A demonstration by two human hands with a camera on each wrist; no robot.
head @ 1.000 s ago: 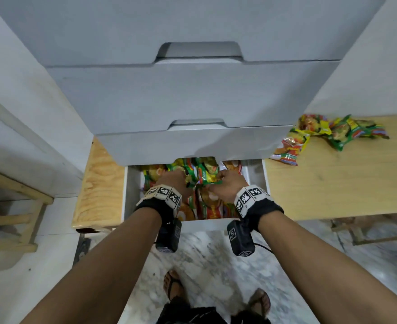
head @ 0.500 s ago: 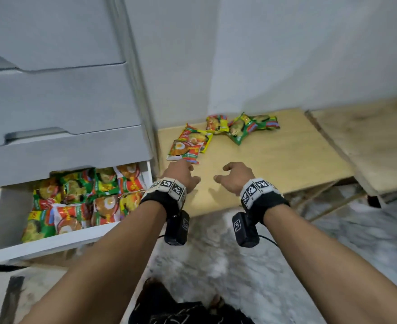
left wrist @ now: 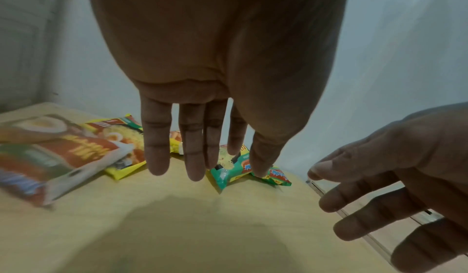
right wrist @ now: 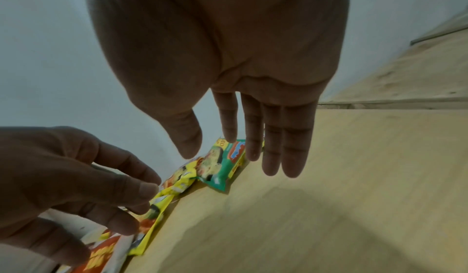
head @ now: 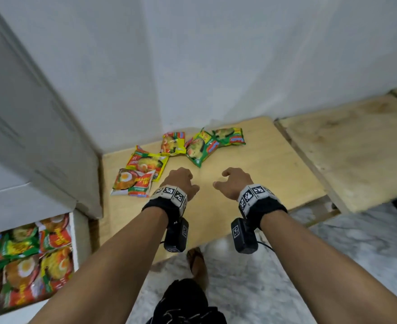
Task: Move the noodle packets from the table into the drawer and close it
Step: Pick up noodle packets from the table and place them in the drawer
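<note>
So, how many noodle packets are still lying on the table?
5: a red one nearest the drawer, a yellow one behind it, another yellow near the wall, then two green ones. More could hide underneath.

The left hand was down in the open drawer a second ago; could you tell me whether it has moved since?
Yes. The left hand has left the drawer and now hovers over the wooden table, beside the red noodle packet, holding nothing.
</note>
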